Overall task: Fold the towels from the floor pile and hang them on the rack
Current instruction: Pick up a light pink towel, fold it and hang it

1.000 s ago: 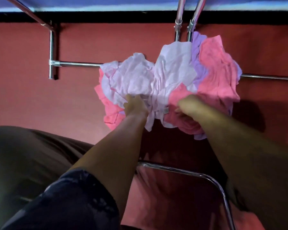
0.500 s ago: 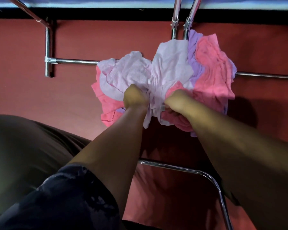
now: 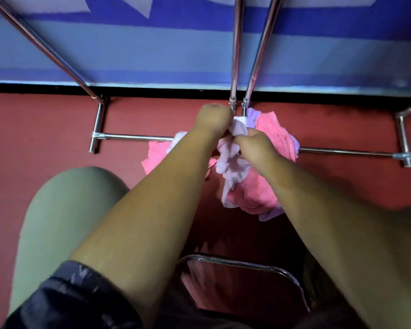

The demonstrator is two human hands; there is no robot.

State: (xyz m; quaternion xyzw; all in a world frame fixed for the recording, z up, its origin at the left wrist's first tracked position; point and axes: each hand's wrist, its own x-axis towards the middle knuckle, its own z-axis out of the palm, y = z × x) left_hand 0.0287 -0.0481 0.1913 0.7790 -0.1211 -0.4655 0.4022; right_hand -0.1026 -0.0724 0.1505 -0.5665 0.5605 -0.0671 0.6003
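Head view, left hand (image 3: 215,119) and right hand (image 3: 254,146) both curled tight round a bunched pale lilac towel (image 3: 233,162), it hangs over the pink and purple towel pile (image 3: 256,193), pile on the red floor (image 3: 45,129) near its far edge, across the rack's chrome base bar (image 3: 133,137)

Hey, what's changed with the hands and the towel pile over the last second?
The left hand and right hand, which were dug into the pile, have risen. They now grip one pale lilac towel and lift it, bunched, between them. The rest of the pink and purple pile stays heaped on the red floor over the rack's base bar.
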